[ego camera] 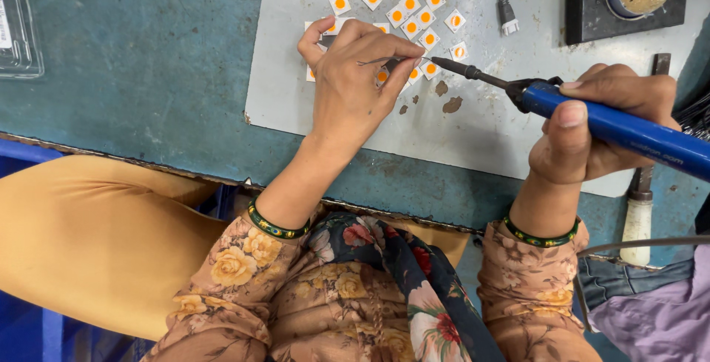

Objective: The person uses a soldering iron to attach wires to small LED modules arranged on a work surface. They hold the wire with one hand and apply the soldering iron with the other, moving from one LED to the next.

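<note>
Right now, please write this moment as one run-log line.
left hand: pinches thin solder wire | right hand: grips blue-handled soldering iron | tip near small white square chips with orange centres | on grey metal sheet

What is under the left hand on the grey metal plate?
Under the left hand lie small white square chips with orange centres, on the grey metal plate. A few edges show at the fingers; how many the palm covers cannot be seen.

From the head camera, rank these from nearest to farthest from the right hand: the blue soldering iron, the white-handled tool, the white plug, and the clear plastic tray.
1. Blue soldering iron: gripped in the right hand.
2. White-handled tool: just below the hand, at the right edge.
3. White plug: up and left, on the grey sheet.
4. Clear plastic tray: far left corner.
</note>
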